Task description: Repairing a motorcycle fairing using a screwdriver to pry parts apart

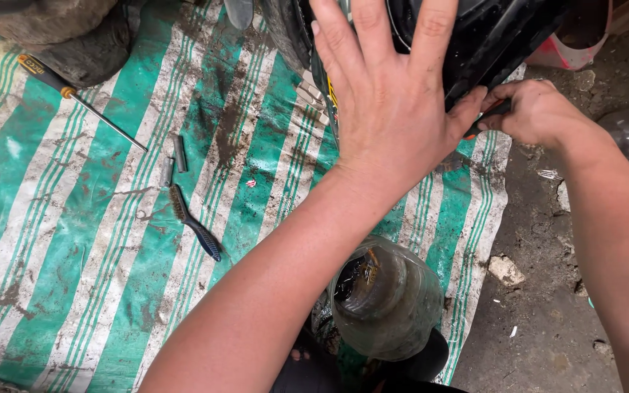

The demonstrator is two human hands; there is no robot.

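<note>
The left hand (pixel 391 109) is lying flat and spread, fingers released, pressing against a black glossy cover (pixel 489 36) at the top of the view. The right hand (pixel 536 109) is clenching around a thin dark tool (pixel 491 114), its tip meeting the lower edge of the cover just beside the left thumb. The cover is sitting at the far edge of a green-and-white striped mat (pixel 111 240), dirty with mud, which is spreading over the ground.

Below the left forearm a murky plastic jar (pixel 387 302) is standing on the mat, open mouth facing up. Well to the left, a wire brush (pixel 194 222) with a blue handle is lying on the mat, with two small metal pieces (pixel 174 161) just above it. A screwdriver (pixel 74 98) with a black and orange handle is lying near the top left corner. To the right, bare earth floor (pixel 540 291) is showing, scattered with small stones.
</note>
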